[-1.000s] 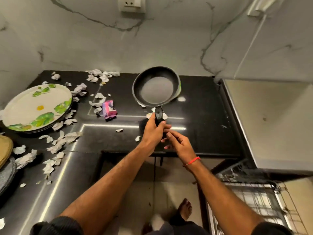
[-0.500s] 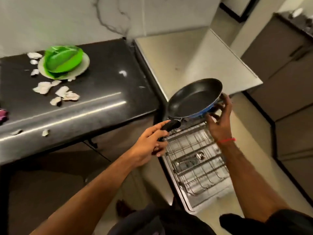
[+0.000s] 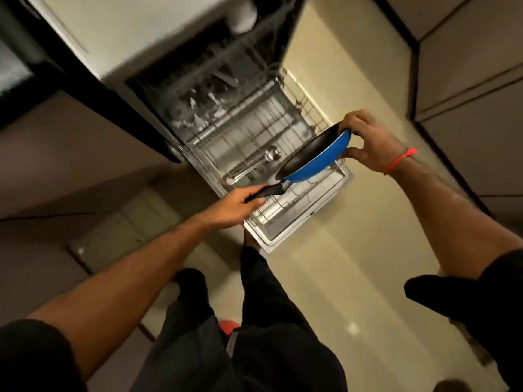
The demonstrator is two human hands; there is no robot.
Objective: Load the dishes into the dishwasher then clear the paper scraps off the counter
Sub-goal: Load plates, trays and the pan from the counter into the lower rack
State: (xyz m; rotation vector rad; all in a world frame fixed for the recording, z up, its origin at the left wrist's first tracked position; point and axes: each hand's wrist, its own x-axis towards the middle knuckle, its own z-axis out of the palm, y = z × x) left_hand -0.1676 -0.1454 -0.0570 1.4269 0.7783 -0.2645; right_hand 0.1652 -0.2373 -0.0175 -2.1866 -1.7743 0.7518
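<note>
Currently your left hand [image 3: 240,203] grips the handle, right hand [image 3: 368,142] the pan [image 3: 314,157] rim; rack [image 3: 254,137] below awaits loading.

We find no text, label, brand, number or sign that we can read in this view. The picture is blurred by motion, and no surface shows any lettering clear enough to make out.
</note>
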